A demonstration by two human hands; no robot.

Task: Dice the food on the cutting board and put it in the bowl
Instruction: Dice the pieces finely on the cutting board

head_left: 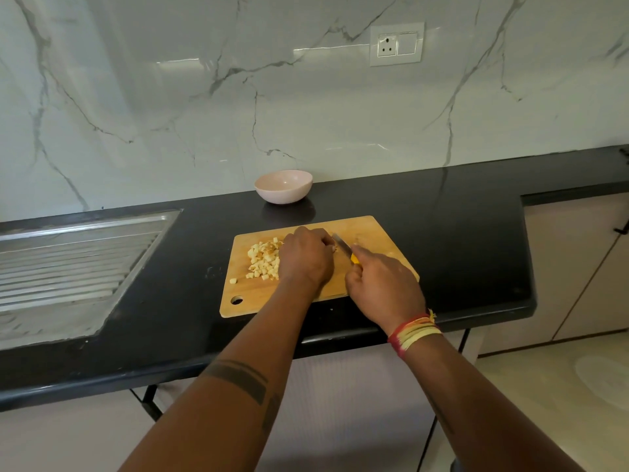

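Observation:
A wooden cutting board (371, 233) lies on the black counter. A heap of pale diced food cubes (263, 260) covers its left half, with one cube (233, 281) apart near the left edge. My left hand (306, 257) sits curled over the board's middle, holding a small piece of food that is mostly hidden beneath the fingers. My right hand (381, 287) grips a knife with a yellow handle (355, 258); its blade (341, 245) points toward the left hand's fingertips. A pale pink bowl (283, 186), with nothing in it, stands behind the board by the wall.
A steel sink drainboard (78, 264) is set into the black counter (459, 240) at the left. The marble wall carries a socket plate (397, 44). Cabinets (578, 267) stand at the right; the counter's front edge runs just below the board.

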